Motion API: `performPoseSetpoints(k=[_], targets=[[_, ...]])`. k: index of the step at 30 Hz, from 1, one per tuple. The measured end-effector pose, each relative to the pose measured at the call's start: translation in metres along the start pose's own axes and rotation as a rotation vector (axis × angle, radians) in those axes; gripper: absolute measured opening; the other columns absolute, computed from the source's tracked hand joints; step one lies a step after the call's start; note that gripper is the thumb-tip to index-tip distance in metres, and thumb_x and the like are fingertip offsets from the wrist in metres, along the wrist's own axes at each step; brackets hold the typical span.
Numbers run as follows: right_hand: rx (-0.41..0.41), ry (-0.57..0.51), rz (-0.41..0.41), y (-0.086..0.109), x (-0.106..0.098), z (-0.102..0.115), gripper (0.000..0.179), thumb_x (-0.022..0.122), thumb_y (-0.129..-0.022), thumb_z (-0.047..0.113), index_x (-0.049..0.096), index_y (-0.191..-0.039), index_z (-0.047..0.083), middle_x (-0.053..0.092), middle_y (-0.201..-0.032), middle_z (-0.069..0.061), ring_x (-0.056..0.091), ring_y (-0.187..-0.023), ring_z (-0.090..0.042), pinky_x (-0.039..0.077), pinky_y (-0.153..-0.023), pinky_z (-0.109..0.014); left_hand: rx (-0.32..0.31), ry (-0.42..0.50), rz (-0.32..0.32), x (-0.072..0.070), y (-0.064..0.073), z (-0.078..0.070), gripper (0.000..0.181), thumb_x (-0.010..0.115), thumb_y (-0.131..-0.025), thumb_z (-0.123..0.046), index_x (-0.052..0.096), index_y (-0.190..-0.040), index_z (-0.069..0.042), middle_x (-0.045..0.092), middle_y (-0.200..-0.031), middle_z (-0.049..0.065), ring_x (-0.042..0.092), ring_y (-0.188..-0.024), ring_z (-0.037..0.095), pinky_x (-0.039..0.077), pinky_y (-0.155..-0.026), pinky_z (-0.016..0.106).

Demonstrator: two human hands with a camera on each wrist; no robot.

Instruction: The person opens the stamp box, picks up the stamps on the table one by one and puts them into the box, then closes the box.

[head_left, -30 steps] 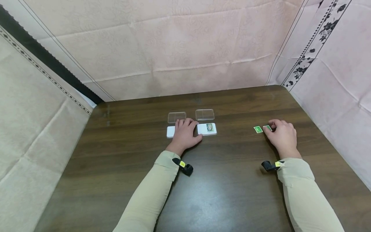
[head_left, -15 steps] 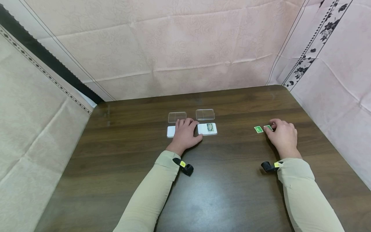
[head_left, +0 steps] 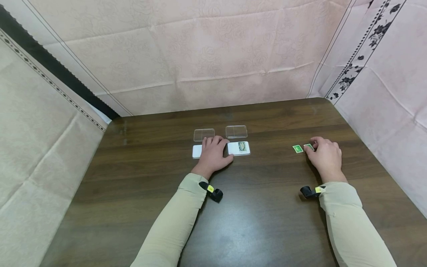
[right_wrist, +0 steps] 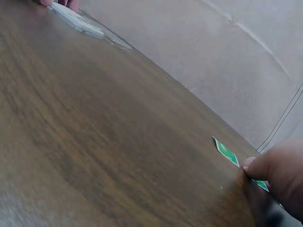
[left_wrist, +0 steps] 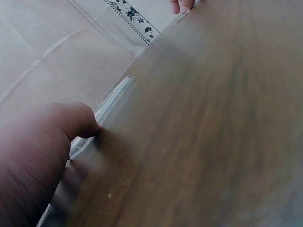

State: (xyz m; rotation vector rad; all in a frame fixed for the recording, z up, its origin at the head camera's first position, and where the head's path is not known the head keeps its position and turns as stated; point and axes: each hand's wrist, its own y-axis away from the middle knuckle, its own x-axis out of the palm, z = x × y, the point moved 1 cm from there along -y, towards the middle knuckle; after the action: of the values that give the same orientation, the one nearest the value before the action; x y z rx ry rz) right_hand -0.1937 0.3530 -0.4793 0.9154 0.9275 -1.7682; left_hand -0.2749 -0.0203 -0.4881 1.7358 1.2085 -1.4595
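Observation:
My left hand (head_left: 213, 154) rests at two flat white cases, fingers spread forward. Its thumb touches the near edge of the right white case (head_left: 234, 148), and the index finger lies by its far left corner. A small dark green printed picture (head_left: 242, 146) shows on that case. The left white case (head_left: 196, 151) is partly covered by the hand. Far to the right, my right hand (head_left: 324, 157) has thumb and index finger at opposite edges of a small green stamp (head_left: 308, 147) on the table. A second green stamp (head_left: 297, 149) lies just left of it.
Behind the cases lie two clear plastic lids, a left lid (head_left: 204, 135) and a right lid (head_left: 236, 131). The brown wooden table (head_left: 153, 193) ends at a hanging cream cloth (head_left: 213, 55) at the back. Cloth also hangs along both sides.

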Motion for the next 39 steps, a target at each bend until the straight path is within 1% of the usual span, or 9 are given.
performPoseSetpoints(k=[9, 25, 32, 39], targets=[[-0.009, 0.061, 0.007, 0.001, -0.0014, -0.0002, 0.04, 0.062, -0.098, 0.033, 0.066, -0.116, -0.002, 0.059, -0.117, -0.029, 0.046, -0.105, -0.052, 0.035, -0.088, -0.063, -0.006, -0.003, 0.006, 0.0004, 0.0, -0.0002, 0.059, 0.061, -0.091, -0.052, 0.057, -0.141, -0.02, 0.049, -0.139, 0.005, 0.037, -0.132, 0.031, 0.012, -0.12, 0.056], [-0.015, 0.125, 0.04, -0.0018, -0.0039, 0.0014, 0.038, 0.059, -0.099, 0.035, 0.068, -0.115, 0.001, 0.058, -0.118, -0.027, 0.044, -0.107, -0.054, 0.035, -0.087, -0.065, 0.003, 0.01, 0.0, -0.0024, 0.0008, -0.0013, 0.059, 0.061, -0.09, -0.051, 0.057, -0.14, -0.02, 0.049, -0.139, 0.006, 0.038, -0.131, 0.032, 0.012, -0.12, 0.057], [-0.007, 0.122, 0.052, -0.0012, -0.0025, 0.003, 0.036, 0.058, -0.1, 0.034, 0.066, -0.114, 0.002, 0.056, -0.119, -0.027, 0.044, -0.108, -0.054, 0.034, -0.088, -0.065, 0.003, 0.009, -0.002, -0.0018, 0.0005, -0.0007, 0.059, 0.061, -0.09, -0.051, 0.057, -0.14, -0.02, 0.049, -0.139, 0.006, 0.038, -0.131, 0.032, 0.012, -0.12, 0.057], [-0.034, 0.096, 0.025, 0.001, -0.0013, 0.0058, 0.028, 0.059, -0.099, 0.026, 0.065, -0.114, 0.003, 0.057, -0.119, -0.029, 0.045, -0.104, -0.052, 0.034, -0.088, -0.064, 0.003, 0.012, -0.004, -0.0025, 0.0011, -0.001, 0.059, 0.061, -0.09, -0.051, 0.058, -0.14, -0.02, 0.049, -0.139, 0.006, 0.039, -0.131, 0.032, 0.012, -0.12, 0.058]])
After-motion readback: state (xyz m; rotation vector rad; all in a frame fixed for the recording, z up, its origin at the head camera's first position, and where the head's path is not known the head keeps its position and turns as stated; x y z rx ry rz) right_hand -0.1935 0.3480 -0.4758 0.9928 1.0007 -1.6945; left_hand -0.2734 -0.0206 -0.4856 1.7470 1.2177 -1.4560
